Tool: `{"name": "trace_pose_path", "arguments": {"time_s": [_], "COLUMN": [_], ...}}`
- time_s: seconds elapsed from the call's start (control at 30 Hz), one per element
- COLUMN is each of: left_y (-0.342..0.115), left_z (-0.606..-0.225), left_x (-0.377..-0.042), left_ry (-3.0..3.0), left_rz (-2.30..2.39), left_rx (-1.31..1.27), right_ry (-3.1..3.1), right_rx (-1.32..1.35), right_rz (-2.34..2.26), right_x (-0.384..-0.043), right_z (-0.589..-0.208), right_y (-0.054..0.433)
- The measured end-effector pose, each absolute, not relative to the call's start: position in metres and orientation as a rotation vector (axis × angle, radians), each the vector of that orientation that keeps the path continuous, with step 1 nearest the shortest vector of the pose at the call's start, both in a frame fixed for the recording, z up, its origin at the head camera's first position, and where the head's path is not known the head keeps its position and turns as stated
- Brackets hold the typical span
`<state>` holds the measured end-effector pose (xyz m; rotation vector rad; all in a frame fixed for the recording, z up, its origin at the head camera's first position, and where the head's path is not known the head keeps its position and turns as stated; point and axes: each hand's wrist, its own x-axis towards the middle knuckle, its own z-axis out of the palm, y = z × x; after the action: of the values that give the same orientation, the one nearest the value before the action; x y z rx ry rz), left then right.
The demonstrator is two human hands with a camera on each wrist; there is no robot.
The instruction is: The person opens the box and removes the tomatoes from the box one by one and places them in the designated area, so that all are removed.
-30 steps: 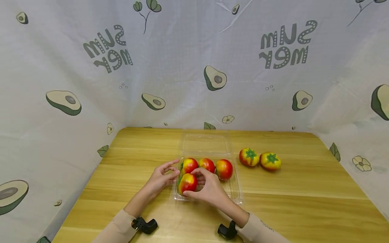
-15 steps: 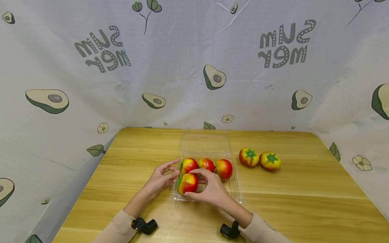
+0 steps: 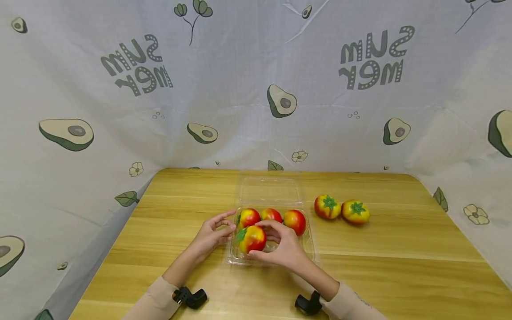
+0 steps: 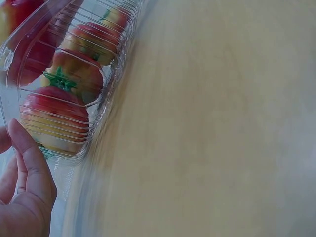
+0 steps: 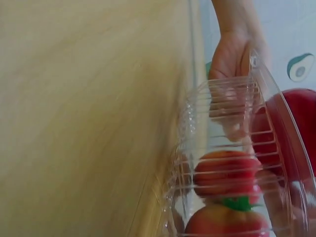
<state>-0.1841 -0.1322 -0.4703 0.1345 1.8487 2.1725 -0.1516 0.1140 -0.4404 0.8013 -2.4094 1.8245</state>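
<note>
My right hand [image 3: 284,246] grips a red-and-yellow tomato [image 3: 253,240] with a green star-shaped calyx, thumb in front and fingers behind. It is over the front left part of a clear plastic clamshell box [image 3: 313,257]. Along the back of the box sit three similar tomatoes, the left one [image 3: 250,216], the middle one [image 3: 271,215] and the right one [image 3: 295,222]. At the box's left side, my left hand [image 3: 214,233] stays with thumb and forefinger apart. In the left wrist view, its fingertips are right at the ribbed wall.
The box's clear lid [image 3: 270,189] lies folded back behind it. Right of the box, two more tomatoes rest on the wooden table [image 3: 400,240], one [image 3: 327,207] beside the other [image 3: 355,212]. A printed white curtain [image 3: 240,80] hangs behind the table.
My right hand has drawn the held tomato rightward and slightly up from the box's front left corner, its calyx tipping more into view. My left hand has hardly moved.
</note>
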Motion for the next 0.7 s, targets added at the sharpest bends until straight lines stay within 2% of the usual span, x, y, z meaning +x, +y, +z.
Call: {"name": "trace_pose_path", "arguments": {"time_s": [0.7], "left_y": [-0.133], "left_z": [-0.471], "left_x": [-0.185], "left_ry": [1.817], "left_rz": [2.187], "left_rx": [0.127], "right_ry": [-2.341], "right_rx": [0.714], "right_rz": [1.952], "right_x": [-0.158], "right_z": [-0.430], "right_y": [0.140]}}
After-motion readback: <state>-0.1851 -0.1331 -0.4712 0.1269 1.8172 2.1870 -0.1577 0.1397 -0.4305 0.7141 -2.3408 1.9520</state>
